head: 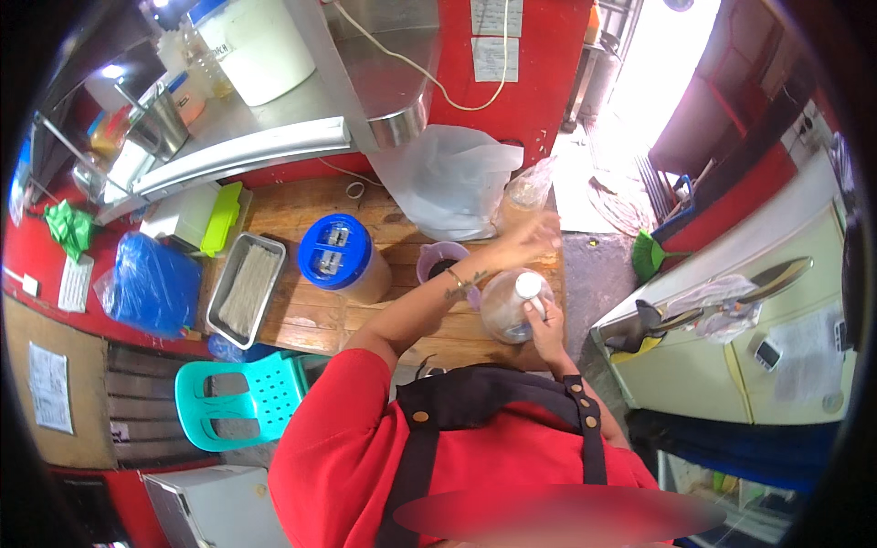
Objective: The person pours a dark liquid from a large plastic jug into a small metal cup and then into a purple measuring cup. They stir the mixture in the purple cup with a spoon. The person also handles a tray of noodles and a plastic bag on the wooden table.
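Observation:
My right hand (546,327) grips the handle of a clear, rounded plastic jug (505,308) with a white cap, at the right end of the wooden table. My left hand (533,236) is stretched out beyond the jug, blurred, its fingers seemingly apart and nothing visible in them. Just past it stands a container in a clear plastic bag (526,195). Under my left forearm sits a pink plastic pitcher (442,257) with dark contents, partly covered by the arm. Further left is a tub with a blue lid (336,252).
A metal tray (246,288) of pale, thin strips lies on the wooden table (301,322), left. A large translucent plastic bag (452,178) is behind the pitcher. A turquoise plastic chair (240,401) stands at left, a refrigerator (726,363) at right. A steel shelf (274,113) overhangs the back.

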Demonstrator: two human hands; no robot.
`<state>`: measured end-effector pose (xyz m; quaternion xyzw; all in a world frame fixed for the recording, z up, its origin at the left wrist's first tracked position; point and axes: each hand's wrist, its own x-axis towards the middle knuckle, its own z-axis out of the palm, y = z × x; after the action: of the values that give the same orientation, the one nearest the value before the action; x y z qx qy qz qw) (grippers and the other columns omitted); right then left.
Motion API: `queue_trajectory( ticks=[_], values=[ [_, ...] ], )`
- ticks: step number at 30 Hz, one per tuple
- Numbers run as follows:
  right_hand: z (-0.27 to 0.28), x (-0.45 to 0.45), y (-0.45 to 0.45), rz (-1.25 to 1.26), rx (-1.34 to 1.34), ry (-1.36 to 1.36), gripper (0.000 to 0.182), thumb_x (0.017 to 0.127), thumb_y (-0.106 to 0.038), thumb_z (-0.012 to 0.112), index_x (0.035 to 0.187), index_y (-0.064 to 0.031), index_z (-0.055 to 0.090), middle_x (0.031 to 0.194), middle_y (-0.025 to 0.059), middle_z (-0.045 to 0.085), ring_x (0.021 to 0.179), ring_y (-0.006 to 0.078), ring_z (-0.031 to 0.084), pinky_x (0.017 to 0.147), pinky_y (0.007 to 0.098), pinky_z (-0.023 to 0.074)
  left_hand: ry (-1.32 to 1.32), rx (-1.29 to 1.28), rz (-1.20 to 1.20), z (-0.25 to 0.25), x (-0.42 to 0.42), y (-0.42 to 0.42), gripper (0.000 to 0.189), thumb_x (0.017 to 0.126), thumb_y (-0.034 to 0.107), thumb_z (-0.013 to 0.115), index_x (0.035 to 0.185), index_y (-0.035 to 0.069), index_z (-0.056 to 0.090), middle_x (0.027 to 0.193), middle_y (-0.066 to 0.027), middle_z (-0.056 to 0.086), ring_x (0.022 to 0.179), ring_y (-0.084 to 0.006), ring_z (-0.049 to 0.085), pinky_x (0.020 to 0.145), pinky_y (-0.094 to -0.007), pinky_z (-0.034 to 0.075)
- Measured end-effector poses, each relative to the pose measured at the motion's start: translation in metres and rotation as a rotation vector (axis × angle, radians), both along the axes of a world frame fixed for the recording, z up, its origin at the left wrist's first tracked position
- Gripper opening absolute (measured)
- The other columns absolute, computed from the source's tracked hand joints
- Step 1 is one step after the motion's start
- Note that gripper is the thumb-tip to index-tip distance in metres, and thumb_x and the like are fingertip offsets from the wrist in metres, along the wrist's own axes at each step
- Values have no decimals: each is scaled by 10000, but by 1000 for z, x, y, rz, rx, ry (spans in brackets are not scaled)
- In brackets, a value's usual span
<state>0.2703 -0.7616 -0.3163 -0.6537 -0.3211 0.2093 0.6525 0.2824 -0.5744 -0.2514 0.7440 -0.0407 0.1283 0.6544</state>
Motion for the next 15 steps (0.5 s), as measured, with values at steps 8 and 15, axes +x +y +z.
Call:
queue_trajectory(
  ticks=[8,15],
  values=[
    [-10,-24,7,-103,118,146,140,852,-112,549,947,-20,596,807,-33,559,733,57,484,666,220,411,-485,1014,-349,49,-48,-4,280,790,344,556,845,71,585,800,-84,558,734,-255,555,615,-353,456],
    [-11,-38,5,-187,92,121,132,847,-94,552,956,-30,591,779,-49,544,686,26,462,617,180,385,-729,1180,-461,47,-41,-1,288,752,360,554,765,72,558,800,-70,499,716,-227,525,602,-343,427]
  ],
)
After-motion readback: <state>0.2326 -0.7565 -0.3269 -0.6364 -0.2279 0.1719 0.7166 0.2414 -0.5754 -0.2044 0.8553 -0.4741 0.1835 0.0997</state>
